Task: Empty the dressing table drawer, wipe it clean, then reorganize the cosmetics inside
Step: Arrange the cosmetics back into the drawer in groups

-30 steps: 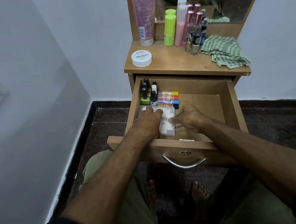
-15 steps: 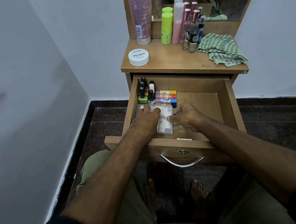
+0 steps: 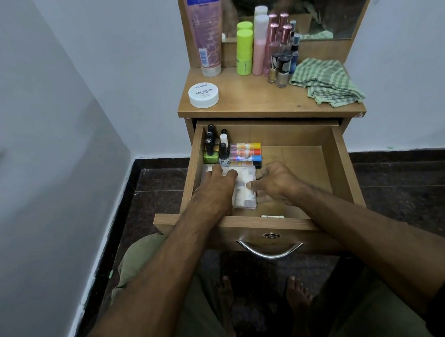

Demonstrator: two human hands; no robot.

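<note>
Clear case (image 3: 242,191): 1 | left hand (image 3: 215,189) flat atop | right hand (image 3: 276,181) curled beside, touching

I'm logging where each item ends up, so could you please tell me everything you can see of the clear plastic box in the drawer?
The clear plastic box is flat and rectangular, see-through, with small pale pieces inside that are too blurred to identify. It lies flat on the floor of the drawer, towards the left front, just in front of the nail polish bottles and the coloured tubes. The left hand rests on its top, and the right hand touches its right edge.
</note>
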